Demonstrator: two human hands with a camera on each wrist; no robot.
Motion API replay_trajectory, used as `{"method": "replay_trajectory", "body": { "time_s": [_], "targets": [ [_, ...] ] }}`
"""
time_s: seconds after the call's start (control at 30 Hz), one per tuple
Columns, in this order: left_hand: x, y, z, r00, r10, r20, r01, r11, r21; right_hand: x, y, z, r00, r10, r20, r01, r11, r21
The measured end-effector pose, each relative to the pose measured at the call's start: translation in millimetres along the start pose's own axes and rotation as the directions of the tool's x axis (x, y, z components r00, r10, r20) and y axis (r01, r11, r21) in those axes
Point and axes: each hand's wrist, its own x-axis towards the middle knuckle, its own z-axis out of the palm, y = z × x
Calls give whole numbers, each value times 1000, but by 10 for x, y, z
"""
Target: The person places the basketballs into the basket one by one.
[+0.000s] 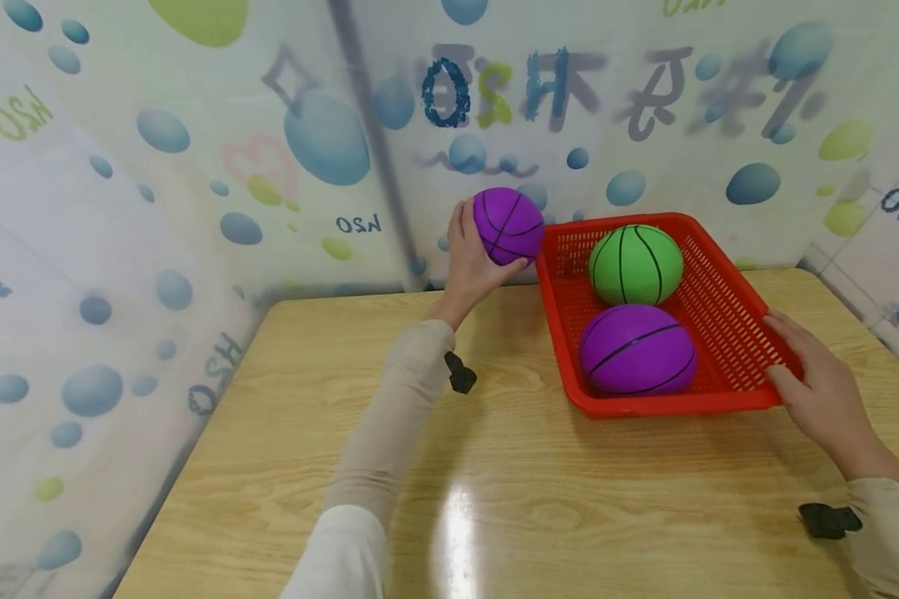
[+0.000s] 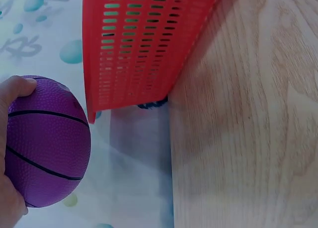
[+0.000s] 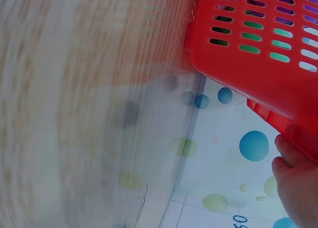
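My left hand [image 1: 475, 262] grips a small purple basketball [image 1: 511, 226] above the table, close by the left rim of a red plastic basket [image 1: 667, 406]. The left wrist view shows this purple ball [image 2: 47, 143] beside the basket's slotted wall [image 2: 134, 49], with fingers curled round it. Inside the basket, a green ball [image 1: 637, 264] lies toward the back and a second purple ball [image 1: 638, 349] lies in front of it. At the basket's right side, my right hand [image 1: 824, 391] holds the rim, thumb on the near corner. The right wrist view has that hand [image 3: 300, 183] at the rim.
A light wooden table [image 1: 322, 433] carries the basket. Behind it and to the left hangs a pale wall covering [image 1: 195, 191] printed with blue and green drops. Black wrist mounts [image 1: 460, 373] sit on both sleeves.
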Motion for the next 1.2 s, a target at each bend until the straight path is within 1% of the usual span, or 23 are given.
{"method": "replay_trajectory", "body": {
  "time_s": [0.3, 0.43, 0.6, 0.77, 0.83, 0.97, 1.07, 1.2],
  "targets": [
    [22, 104, 40, 995, 90, -51, -89, 996, 15, 18, -10, 20, 1000, -3, 0, 3, 1000, 6],
    [32, 137, 64, 995, 90, -47, -90, 996, 0, 19, -6, 30, 1000, -9, -1, 9, 1000, 12],
    [59, 197, 102, 997, 64, -36, -65, 997, -28, 16, 1, 28, 1000, -9, 1, 9, 1000, 15],
    [118, 318, 150, 999, 36, -24, -38, 997, -74, 16, 18, 8, 1000, -19, 0, 19, 1000, 14],
    [143, 380, 174, 999, 33, -4, -33, 996, -78, 15, 24, 0, 1000, -17, -2, 17, 1000, 10],
    [182, 484, 247, 997, 80, 12, -79, 995, -52, 12, 27, -8, 1000, -9, -6, 9, 1000, 12],
    [188, 531, 311, 994, 110, 15, -109, 993, -42, 8, 24, -6, 1000, 2, -3, -2, 1000, 11],
    [178, 564, 375, 993, 114, 28, -112, 993, -41, 3, 33, -6, 1000, 4, 3, -4, 1000, 12]
  ]
}}
